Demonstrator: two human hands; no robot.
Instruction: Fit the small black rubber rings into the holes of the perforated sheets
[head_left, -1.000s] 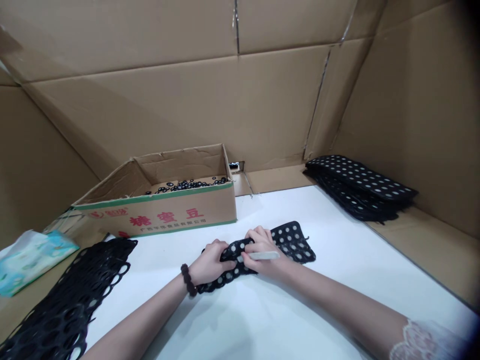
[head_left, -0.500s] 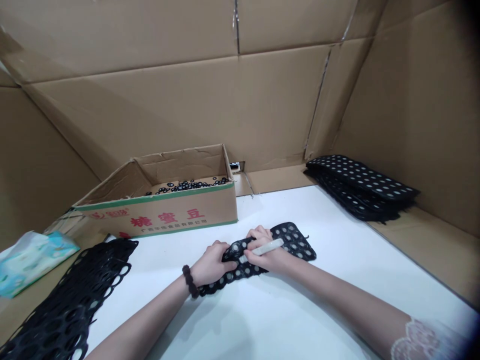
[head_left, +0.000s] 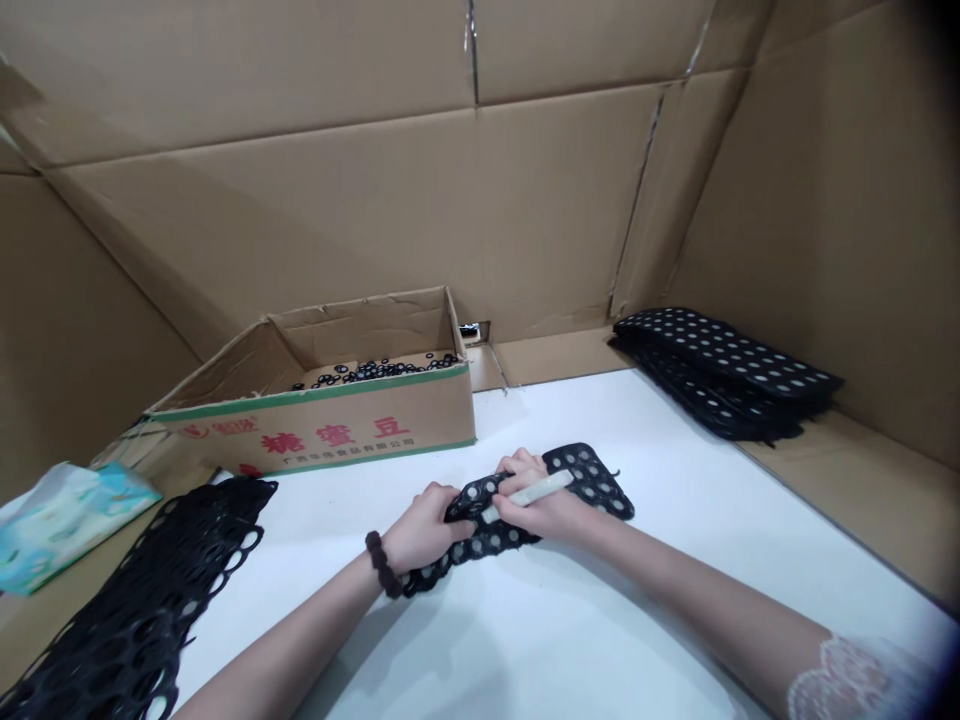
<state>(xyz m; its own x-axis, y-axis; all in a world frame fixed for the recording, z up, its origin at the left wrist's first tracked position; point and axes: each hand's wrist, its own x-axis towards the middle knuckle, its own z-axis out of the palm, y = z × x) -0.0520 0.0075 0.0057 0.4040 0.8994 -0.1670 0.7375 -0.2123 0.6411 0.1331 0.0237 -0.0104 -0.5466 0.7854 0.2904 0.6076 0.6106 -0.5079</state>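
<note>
The sheet is black with whitish dots, the tool off-white, the packet apparently blue-green and white.

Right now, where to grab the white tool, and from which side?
Take the white tool probably by its back end, from above right. It is slim, and that end slants up out of the right hand; the front end points down at the dotted black sheet near the left hand, so that side looks crowded.

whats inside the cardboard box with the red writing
Small black rings lie loose inside the cardboard box, mostly toward its right side. The front wall covers the nearer part of the bottom, so whatever lies there cannot be seen.
</note>
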